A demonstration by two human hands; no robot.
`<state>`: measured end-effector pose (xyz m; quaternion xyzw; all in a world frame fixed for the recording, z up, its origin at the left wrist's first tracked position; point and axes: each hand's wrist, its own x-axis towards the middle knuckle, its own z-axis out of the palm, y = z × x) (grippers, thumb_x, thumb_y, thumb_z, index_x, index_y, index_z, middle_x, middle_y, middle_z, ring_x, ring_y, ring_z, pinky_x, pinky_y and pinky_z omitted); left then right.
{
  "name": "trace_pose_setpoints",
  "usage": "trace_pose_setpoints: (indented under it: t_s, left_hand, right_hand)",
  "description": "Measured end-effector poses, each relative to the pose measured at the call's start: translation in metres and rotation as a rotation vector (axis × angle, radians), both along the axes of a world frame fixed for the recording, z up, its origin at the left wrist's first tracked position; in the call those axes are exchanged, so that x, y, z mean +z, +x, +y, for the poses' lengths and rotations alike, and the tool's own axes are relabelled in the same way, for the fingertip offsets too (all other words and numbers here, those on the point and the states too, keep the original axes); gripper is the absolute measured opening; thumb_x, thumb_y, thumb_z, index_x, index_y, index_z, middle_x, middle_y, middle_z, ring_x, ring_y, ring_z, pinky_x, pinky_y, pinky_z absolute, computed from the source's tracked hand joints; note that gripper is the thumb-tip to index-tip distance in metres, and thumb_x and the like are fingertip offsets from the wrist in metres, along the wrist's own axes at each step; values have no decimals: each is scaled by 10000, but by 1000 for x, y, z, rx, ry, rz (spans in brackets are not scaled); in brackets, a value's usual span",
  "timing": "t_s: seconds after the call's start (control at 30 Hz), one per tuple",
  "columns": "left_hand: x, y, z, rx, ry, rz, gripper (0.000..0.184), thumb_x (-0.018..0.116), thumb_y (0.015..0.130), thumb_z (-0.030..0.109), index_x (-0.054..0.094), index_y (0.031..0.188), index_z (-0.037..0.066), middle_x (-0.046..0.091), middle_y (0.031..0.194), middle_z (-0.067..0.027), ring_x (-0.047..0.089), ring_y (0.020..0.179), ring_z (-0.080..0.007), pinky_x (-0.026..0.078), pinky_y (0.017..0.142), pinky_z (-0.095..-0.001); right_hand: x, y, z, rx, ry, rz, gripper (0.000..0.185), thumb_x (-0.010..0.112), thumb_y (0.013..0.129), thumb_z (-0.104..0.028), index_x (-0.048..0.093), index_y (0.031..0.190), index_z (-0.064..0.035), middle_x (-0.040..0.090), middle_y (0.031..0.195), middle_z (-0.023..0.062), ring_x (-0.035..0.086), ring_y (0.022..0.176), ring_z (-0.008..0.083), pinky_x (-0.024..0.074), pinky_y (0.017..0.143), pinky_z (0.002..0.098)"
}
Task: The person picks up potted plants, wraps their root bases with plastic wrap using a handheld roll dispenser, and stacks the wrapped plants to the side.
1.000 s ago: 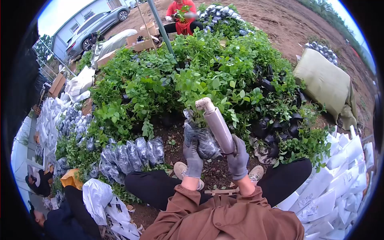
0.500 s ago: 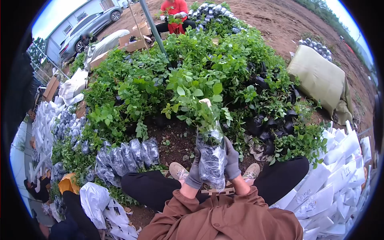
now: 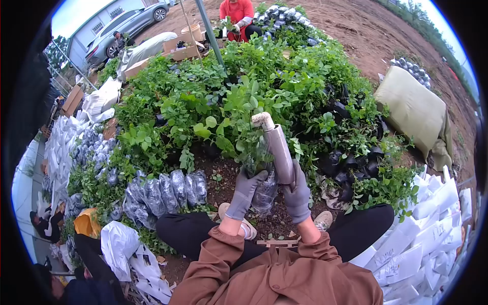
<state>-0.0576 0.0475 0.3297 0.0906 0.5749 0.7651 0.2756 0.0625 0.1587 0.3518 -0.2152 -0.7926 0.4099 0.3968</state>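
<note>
My gloved left hand (image 3: 246,190) is closed around the top of a leafy seedling's plastic-wrapped root ball (image 3: 264,195), held upright over my lap. The seedling's green leaves (image 3: 249,134) rise above the hand. In my gloved right hand (image 3: 296,195) is a roll of stretch film (image 3: 279,155), gripped at its lower end and tilted up to the left. A pale, bent core end (image 3: 263,120) sticks out of its top. The roll overlaps part of the root ball and leaves.
Dense potted seedlings (image 3: 305,96) fill the ground ahead. Wrapped root balls (image 3: 168,193) stand in a row at left. White packaging sleeves (image 3: 417,244) pile up at right, and a white plastic bag (image 3: 119,249) lies at left. A person in red (image 3: 237,15) handles a plant at the back.
The film roll now stands up in my right hand, beside the root ball. My left hand has moved up to the root ball's top; before, both hands cupped its sides. The view has shifted slightly.
</note>
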Motion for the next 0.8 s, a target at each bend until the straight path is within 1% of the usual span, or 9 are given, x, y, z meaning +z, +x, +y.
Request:
trace_pose_setpoints:
  t_s: [0.13,0.2,0.37,0.4,0.47,0.6,0.67,0.7,0.8]
  left_hand:
    - [-22,-14,0,211,155,-20,447,665,752,-16,509,1168,35,598,1051,-49,603,872,-133,499,769,-250]
    - [-6,-14,-6,186,197,9,442,707,758,141,526,1150,41,602,1043,-33,591,898,-139,491,782,-282]
    - [26,17,-24,-160,393,-49,654,697,751,435,493,1203,8,586,1103,-49,568,968,-154,456,855,-294]
    - [28,25,-22,-160,242,47,798,638,708,604,490,1202,-5,583,1101,-44,542,995,-141,430,874,-303]
    - [45,39,-19,-264,242,20,799,626,715,609,485,1208,-5,579,1104,-43,533,1000,-135,422,880,-300]
    - [42,54,-10,-384,235,-20,766,546,763,627,486,1206,5,571,1102,-24,526,998,-135,423,880,-304]
    - [36,45,-7,-418,214,-231,744,538,773,621,503,1192,7,583,1072,-25,537,972,-137,432,867,-300]
    - [38,36,-6,-442,187,-383,737,541,771,620,515,1182,9,590,1055,-28,544,957,-138,437,860,-296]
    - [38,4,-2,-510,-137,187,735,597,748,616,543,1141,-3,624,1010,-64,592,911,-165,460,805,-300]
  right_hand:
    - [21,15,15,-22,206,28,626,579,706,97,433,1303,-20,572,1149,190,602,998,282,481,834,330]
    - [22,21,24,-69,298,20,623,570,710,104,443,1305,-27,574,1163,186,605,996,242,487,812,317]
    - [-8,13,30,-5,-87,-61,564,578,753,62,452,1297,-19,576,1174,163,594,1016,200,470,833,277]
    - [-14,10,26,42,-166,-107,556,583,758,51,452,1295,-11,574,1182,158,589,1029,195,462,847,273]
    - [-21,1,12,102,-153,-89,543,619,789,-134,461,1309,-118,583,1158,150,624,945,258,498,757,315]
    - [2,-2,-17,243,183,68,443,574,849,-186,480,1255,-36,556,1187,127,550,1061,229,427,907,321]
    - [-21,-4,-16,364,-467,-1,397,561,856,-228,513,1215,-66,576,1138,121,564,1013,234,442,873,325]
    - [-55,-8,-13,385,-464,-27,374,558,851,-258,532,1182,-86,591,1103,118,576,979,247,454,839,332]
    - [-117,-18,-6,404,-402,-91,329,553,835,-326,576,1102,-135,631,1014,107,609,883,283,487,747,351]
